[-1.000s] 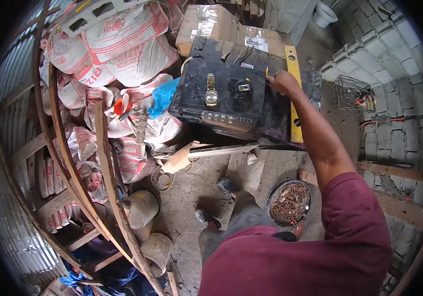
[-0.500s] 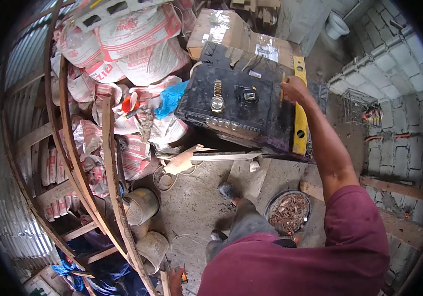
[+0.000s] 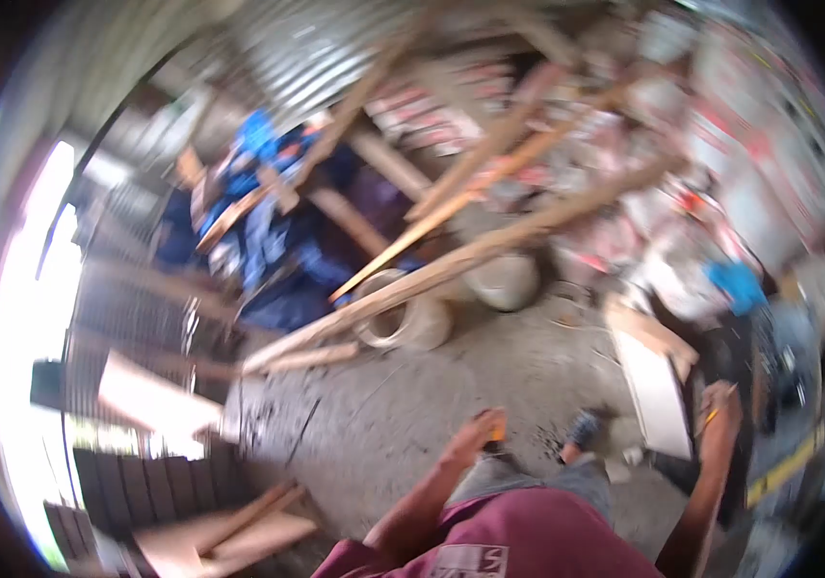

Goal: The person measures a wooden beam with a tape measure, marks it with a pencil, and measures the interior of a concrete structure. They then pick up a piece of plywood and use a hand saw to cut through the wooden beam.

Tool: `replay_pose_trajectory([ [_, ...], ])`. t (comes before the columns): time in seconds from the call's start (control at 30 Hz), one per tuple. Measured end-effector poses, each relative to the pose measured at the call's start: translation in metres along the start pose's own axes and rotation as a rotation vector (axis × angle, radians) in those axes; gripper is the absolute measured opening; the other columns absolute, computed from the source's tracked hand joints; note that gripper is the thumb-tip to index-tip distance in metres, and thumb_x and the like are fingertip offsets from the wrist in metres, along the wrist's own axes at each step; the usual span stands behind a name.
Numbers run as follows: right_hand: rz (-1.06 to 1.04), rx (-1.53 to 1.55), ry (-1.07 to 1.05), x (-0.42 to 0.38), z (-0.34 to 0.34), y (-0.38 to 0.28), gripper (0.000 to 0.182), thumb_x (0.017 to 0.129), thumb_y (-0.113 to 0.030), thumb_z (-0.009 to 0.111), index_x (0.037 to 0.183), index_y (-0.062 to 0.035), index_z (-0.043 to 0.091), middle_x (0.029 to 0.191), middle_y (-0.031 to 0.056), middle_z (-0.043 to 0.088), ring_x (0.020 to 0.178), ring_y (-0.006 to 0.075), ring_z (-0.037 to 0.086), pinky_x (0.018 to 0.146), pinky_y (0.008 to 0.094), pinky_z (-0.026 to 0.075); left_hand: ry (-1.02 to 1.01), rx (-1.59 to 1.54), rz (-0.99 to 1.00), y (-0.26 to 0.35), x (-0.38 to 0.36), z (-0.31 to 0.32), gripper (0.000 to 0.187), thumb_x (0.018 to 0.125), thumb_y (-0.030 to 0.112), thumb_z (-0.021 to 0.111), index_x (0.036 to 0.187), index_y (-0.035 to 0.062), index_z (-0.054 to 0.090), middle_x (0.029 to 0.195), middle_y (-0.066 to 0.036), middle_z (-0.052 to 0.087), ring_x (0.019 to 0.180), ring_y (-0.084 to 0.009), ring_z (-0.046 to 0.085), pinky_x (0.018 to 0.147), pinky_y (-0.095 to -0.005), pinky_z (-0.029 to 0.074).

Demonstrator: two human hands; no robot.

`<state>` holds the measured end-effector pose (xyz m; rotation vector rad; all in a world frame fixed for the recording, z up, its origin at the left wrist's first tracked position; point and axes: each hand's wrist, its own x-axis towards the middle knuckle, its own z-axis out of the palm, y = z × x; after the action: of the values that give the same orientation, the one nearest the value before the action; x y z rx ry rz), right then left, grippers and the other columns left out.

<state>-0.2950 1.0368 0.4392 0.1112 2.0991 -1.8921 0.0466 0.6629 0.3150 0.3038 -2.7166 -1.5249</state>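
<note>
The whole view is smeared by motion. My left hand (image 3: 478, 433) hangs low over the concrete floor (image 3: 383, 405), closed, with a small orange object (image 3: 496, 421) showing at its fingers. At the right, my right hand (image 3: 720, 400) is closed on what looks like an orange pencil (image 3: 714, 416). It rests by the edge of the black case (image 3: 769, 376), close to the yellow level (image 3: 783, 467). My maroon shirt (image 3: 518, 544) fills the bottom.
Long curved wooden slats (image 3: 451, 260) cross the middle above two buckets (image 3: 403, 323) (image 3: 504, 279). Blue cloth (image 3: 268, 241) lies behind them, cement sacks (image 3: 720, 144) at upper right. A white board (image 3: 658, 390) leans by the case. A bright opening (image 3: 27, 318) is at left.
The view has swung sharply to the left, so the case and level now sit at the right edge. My left hand has come into view; my right hand stays by the case.
</note>
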Motion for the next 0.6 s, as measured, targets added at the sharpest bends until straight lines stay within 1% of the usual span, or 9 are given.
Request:
replay_pose_trajectory([
  [0.13, -0.288, -0.398, -0.851, -0.116, 0.239, 0.020, 0.049, 0.094, -0.041, 0.066, 0.120, 0.0003, 0.061, 0.110, 0.0109, 0.063, 0.097, 0.0213, 0.063, 0.087, 0.0356, 0.051, 0.305, -0.029, -0.007, -0.003, -0.027, -0.021, 0.066, 0.070, 0.000, 0.067, 0.133, -0.0012, 0.048, 0.123, -0.020, 0.056, 0.117, -0.0397, 0.052, 0.103, -0.0437, 0.040],
  [0.17, 0.064, -0.192, -0.981, -0.167, 0.292, -0.004, 0.058, 0.090, -0.045, 0.070, 0.125, 0.0009, 0.059, 0.121, 0.0159, 0.061, 0.105, 0.0292, 0.063, 0.093, 0.0399, 0.050, 0.374, -0.058, -0.039, -0.013, -0.038, -0.022, 0.062, 0.069, 0.001, 0.069, 0.128, -0.0010, 0.050, 0.116, -0.019, 0.057, 0.108, -0.0386, 0.055, 0.097, -0.0427, 0.044],
  [0.2, -0.327, -0.412, -1.077, -0.193, 0.333, -0.003, 0.063, 0.089, -0.048, 0.070, 0.127, 0.0008, 0.058, 0.125, 0.0180, 0.059, 0.107, 0.0325, 0.062, 0.095, 0.0416, 0.049, 0.439, -0.090, -0.071, -0.021, -0.055, -0.023, 0.058, 0.069, 0.001, 0.071, 0.124, -0.0008, 0.051, 0.108, -0.017, 0.059, 0.099, -0.0375, 0.057, 0.091, -0.0416, 0.047],
  [0.23, -0.748, -0.606, -1.146, -0.225, 0.360, 0.031, 0.067, 0.087, -0.051, 0.070, 0.129, 0.0007, 0.057, 0.129, 0.0201, 0.057, 0.109, 0.0358, 0.061, 0.096, 0.0433, 0.048, 0.447, -0.820, -0.371, 0.009, -0.082, -0.050, 0.058, 0.066, 0.000, 0.075, 0.120, -0.0008, 0.055, 0.110, -0.020, 0.063, 0.105, -0.0380, 0.062, 0.087, -0.0398, 0.048],
  [0.27, -0.763, -0.630, -1.180, -0.248, 0.383, 0.036, 0.067, 0.087, -0.051, 0.070, 0.129, 0.0007, 0.057, 0.129, 0.0201, 0.057, 0.109, 0.0358, 0.061, 0.096, 0.0433, 0.048, 0.482, -0.846, -0.364, 0.013, -0.108, -0.065, 0.058, 0.066, 0.000, 0.075, 0.120, -0.0008, 0.055, 0.110, -0.020, 0.063, 0.105, -0.0380, 0.062, 0.087, -0.0398, 0.048],
  [0.37, -0.891, -0.720, -1.264, -0.303, 0.455, 0.045, 0.073, 0.085, -0.054, 0.071, 0.131, 0.0011, 0.055, 0.129, 0.0234, 0.057, 0.114, 0.0396, 0.058, 0.099, 0.0447, 0.047, 0.731, -0.282, -0.185, 0.007, -0.184, -0.123, 0.023, 0.096, 0.019, 0.054, 0.113, 0.0046, 0.058, 0.102, -0.012, 0.067, 0.095, -0.0258, 0.067, 0.076, -0.0354, 0.053],
  [0.4, -0.801, -0.749, -1.345, -0.318, 0.474, 0.048, 0.071, 0.086, -0.053, 0.070, 0.130, 0.0013, 0.056, 0.127, 0.0236, 0.059, 0.115, 0.0394, 0.059, 0.099, 0.0444, 0.047, 0.768, -0.286, -0.188, 0.007, -0.206, -0.140, 0.023, 0.096, 0.019, 0.054, 0.113, 0.0046, 0.058, 0.102, -0.012, 0.067, 0.095, -0.0258, 0.067, 0.076, -0.0354, 0.053],
  [0.5, -0.593, -0.742, -1.488, -0.347, 0.523, 0.049, 0.066, 0.088, -0.049, 0.070, 0.128, 0.0016, 0.057, 0.122, 0.0241, 0.063, 0.115, 0.0387, 0.061, 0.098, 0.0433, 0.048, 0.802, -1.698, -0.672, -0.008, -0.242, -0.171, 0.025, 0.101, 0.025, 0.050, 0.113, 0.0054, 0.058, 0.097, -0.009, 0.065, 0.086, -0.0220, 0.068, 0.069, -0.0366, 0.060],
  [0.6, -0.481, -0.704, -1.562, -0.351, 0.556, 0.062, 0.059, 0.089, -0.042, 0.069, 0.128, 0.0017, 0.057, 0.119, 0.0246, 0.065, 0.114, 0.0374, 0.064, 0.096, 0.0415, 0.050, 0.803, -1.673, -0.581, -0.045, -0.265, -0.172, 0.028, 0.102, 0.027, 0.047, 0.119, 0.0059, 0.055, 0.107, -0.013, 0.064, 0.087, -0.0238, 0.066, 0.072, -0.0372, 0.058],
])
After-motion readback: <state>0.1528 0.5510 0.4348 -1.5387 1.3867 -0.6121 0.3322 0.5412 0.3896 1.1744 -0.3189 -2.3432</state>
